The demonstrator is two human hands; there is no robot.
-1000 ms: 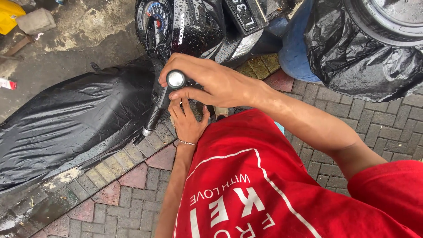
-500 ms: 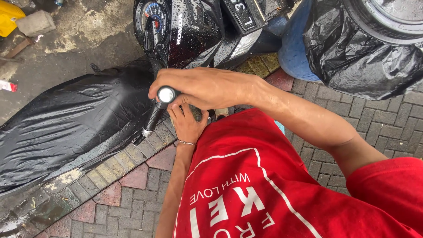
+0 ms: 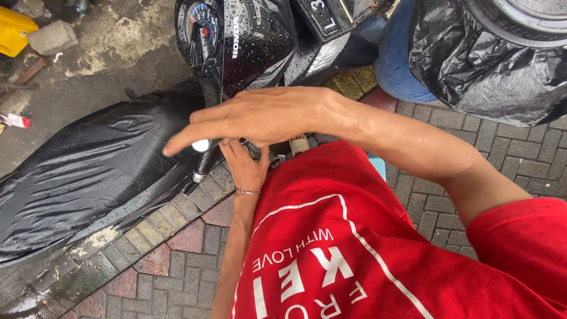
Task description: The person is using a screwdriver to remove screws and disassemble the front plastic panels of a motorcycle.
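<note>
Handlebar (image 3: 204,162): left hand (image 3: 245,165) grips near its chrome end; right hand (image 3: 254,115), open and flat, hovers above; work unfinished.

1. A small red-and-white wrapper (image 3: 15,120) lies on the wet concrete at the left edge.
2. A black rectangular number plate (image 3: 323,16) sits top centre on the motorbike.
3. A round instrument dial (image 3: 202,23) sits left of it.
</note>
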